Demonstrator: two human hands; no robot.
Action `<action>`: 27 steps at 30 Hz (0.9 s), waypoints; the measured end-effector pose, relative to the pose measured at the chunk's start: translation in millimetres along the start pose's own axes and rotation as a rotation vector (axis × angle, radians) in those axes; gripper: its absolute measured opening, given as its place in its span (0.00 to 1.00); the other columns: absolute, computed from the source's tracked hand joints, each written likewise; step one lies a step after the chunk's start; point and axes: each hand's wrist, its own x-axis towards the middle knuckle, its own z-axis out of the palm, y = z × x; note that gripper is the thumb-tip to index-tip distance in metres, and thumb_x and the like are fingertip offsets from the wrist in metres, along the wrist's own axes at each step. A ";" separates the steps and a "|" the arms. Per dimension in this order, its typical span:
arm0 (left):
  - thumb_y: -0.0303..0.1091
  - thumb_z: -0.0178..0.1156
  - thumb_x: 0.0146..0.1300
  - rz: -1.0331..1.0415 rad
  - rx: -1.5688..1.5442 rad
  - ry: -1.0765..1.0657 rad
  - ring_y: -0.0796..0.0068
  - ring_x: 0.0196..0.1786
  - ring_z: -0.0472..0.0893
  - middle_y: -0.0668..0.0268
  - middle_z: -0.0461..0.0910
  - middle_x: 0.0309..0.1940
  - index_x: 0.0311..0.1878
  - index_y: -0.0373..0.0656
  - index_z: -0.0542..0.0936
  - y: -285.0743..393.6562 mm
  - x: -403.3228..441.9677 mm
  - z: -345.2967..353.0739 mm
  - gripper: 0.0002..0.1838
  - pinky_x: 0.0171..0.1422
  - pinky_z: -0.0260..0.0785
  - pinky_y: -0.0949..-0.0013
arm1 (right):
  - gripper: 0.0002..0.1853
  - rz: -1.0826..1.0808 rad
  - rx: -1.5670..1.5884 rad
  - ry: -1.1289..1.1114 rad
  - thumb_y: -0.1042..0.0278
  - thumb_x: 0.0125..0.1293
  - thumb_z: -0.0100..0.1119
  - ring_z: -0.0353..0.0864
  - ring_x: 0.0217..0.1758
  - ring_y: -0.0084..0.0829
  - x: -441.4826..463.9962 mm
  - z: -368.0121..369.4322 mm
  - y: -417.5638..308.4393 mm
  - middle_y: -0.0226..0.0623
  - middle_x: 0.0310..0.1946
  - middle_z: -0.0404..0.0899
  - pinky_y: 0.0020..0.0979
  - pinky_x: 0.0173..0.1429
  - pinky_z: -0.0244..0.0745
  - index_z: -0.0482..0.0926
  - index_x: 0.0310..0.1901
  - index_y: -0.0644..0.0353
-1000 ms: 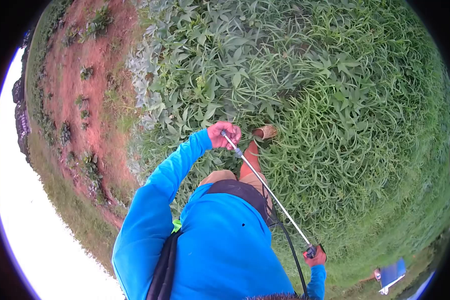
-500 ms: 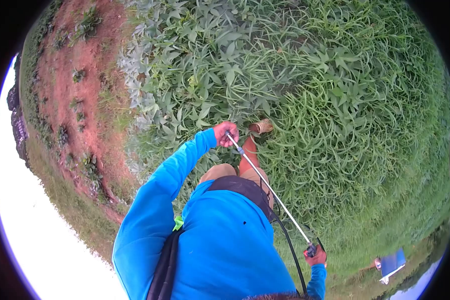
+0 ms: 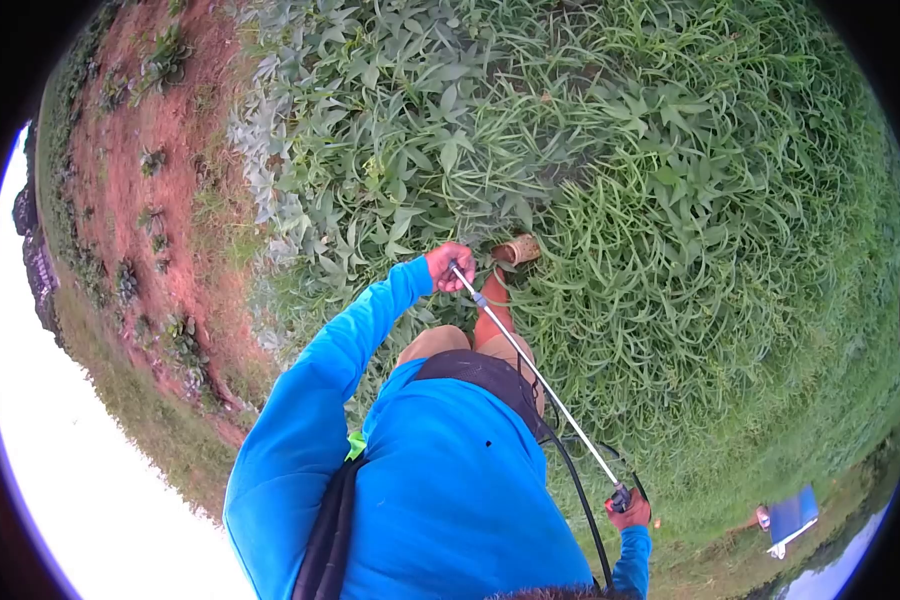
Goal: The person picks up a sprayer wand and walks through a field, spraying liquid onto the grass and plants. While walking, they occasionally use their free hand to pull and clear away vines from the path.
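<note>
A thin metal spray lance (image 3: pixel 553 399) slants across the front of my body. My left hand (image 3: pixel 449 268) is closed around its upper end, beside a dark fitting, above the green plants. At the lower right, my right hand (image 3: pixel 628 511) grips the lance's black handle (image 3: pixel 622 496), with a dark lever beside it. A black hose (image 3: pixel 582 492) runs near the handle and down along my right side. Below the lance shows my bare lower leg (image 3: pixel 493 310), and the foot wears a tan shoe (image 3: pixel 518 249) among the leaves.
Dense leafy plants and long grass (image 3: pixel 690 250) surround my legs. To the left lies a strip of red soil (image 3: pixel 160 230) with small scattered plants. A blue panel-like object (image 3: pixel 793 515) stands far off at the lower right. A dark strap (image 3: pixel 340 520) crosses my blue shirt.
The plants and soil have shifted slightly left in view, while the blue object sits slightly further right. Both hands keep their hold on the lance, nearly unmoved.
</note>
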 end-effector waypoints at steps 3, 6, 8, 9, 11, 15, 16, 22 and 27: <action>0.39 0.48 0.46 0.001 0.006 0.015 0.74 0.07 0.64 0.59 0.73 0.11 0.21 0.36 0.76 0.4 0.9 4.8 0.14 0.08 0.51 0.76 | 0.25 -0.026 -0.019 0.001 0.49 0.36 0.73 0.80 0.27 0.50 1.5 0.5 1.7 0.44 0.21 0.78 0.46 0.32 0.75 0.71 0.28 0.55; 0.38 0.48 0.45 0.002 0.017 0.036 0.74 0.06 0.63 0.59 0.73 0.11 0.21 0.36 0.76 -0.7 2.9 7.6 0.14 0.08 0.51 0.75 | 0.25 -0.025 0.026 -0.003 0.49 0.36 0.73 0.80 0.27 0.50 1.6 -1.8 1.8 0.44 0.22 0.78 0.46 0.33 0.75 0.71 0.28 0.55; 0.38 0.48 0.45 0.000 0.030 0.040 0.74 0.06 0.63 0.59 0.73 0.11 0.22 0.36 0.76 -1.6 4.2 9.6 0.14 0.08 0.51 0.75 | 0.24 -0.020 0.026 0.002 0.50 0.36 0.73 0.79 0.27 0.51 1.2 0.2 2.9 0.44 0.22 0.78 0.46 0.33 0.75 0.71 0.28 0.55; 0.39 0.48 0.45 0.004 0.041 0.042 0.74 0.06 0.63 0.59 0.72 0.11 0.21 0.36 0.76 -1.2 4.2 11.4 0.14 0.08 0.52 0.75 | 0.24 -0.014 0.025 0.007 0.51 0.36 0.74 0.79 0.27 0.51 0.4 2.1 4.0 0.44 0.22 0.78 0.46 0.33 0.75 0.71 0.28 0.55; 0.39 0.48 0.45 0.005 0.055 0.043 0.74 0.06 0.63 0.59 0.72 0.11 0.21 0.36 0.76 -0.3 4.6 14.8 0.15 0.08 0.52 0.75 | 0.24 -0.010 0.033 -0.003 0.51 0.35 0.74 0.79 0.27 0.51 -1.4 5.0 6.9 0.44 0.22 0.78 0.46 0.33 0.75 0.71 0.28 0.55; 0.39 0.48 0.46 0.019 0.053 0.045 0.74 0.07 0.63 0.60 0.72 0.11 0.20 0.37 0.75 -1.2 6.7 15.7 0.14 0.08 0.52 0.75 | 0.24 -0.007 0.036 -0.017 0.52 0.35 0.74 0.80 0.28 0.51 -2.1 10.1 9.0 0.45 0.22 0.78 0.46 0.33 0.75 0.70 0.27 0.56; 0.38 0.48 0.46 0.016 0.042 0.051 0.74 0.07 0.64 0.61 0.72 0.12 0.20 0.38 0.75 -2.7 8.2 15.2 0.13 0.08 0.52 0.75 | 0.24 -0.006 0.038 -0.017 0.52 0.35 0.74 0.80 0.28 0.51 -2.4 10.9 8.7 0.45 0.22 0.78 0.46 0.33 0.75 0.70 0.27 0.56; 0.36 0.49 0.47 -0.002 0.016 0.075 0.75 0.08 0.65 0.61 0.74 0.15 0.19 0.41 0.73 -6.0 15.1 15.3 0.10 0.08 0.53 0.75 | 0.21 0.038 0.073 -0.084 0.56 0.39 0.71 0.79 0.30 0.54 -4.0 7.2 3.2 0.49 0.24 0.78 0.46 0.35 0.75 0.70 0.28 0.58; 0.36 0.49 0.47 0.041 0.005 0.109 0.76 0.09 0.66 0.62 0.74 0.16 0.19 0.42 0.72 -5.5 15.6 25.8 0.09 0.08 0.53 0.75 | 0.22 0.058 0.089 -0.086 0.55 0.38 0.71 0.80 0.31 0.53 -6.6 8.4 5.3 0.49 0.25 0.78 0.46 0.36 0.75 0.71 0.29 0.59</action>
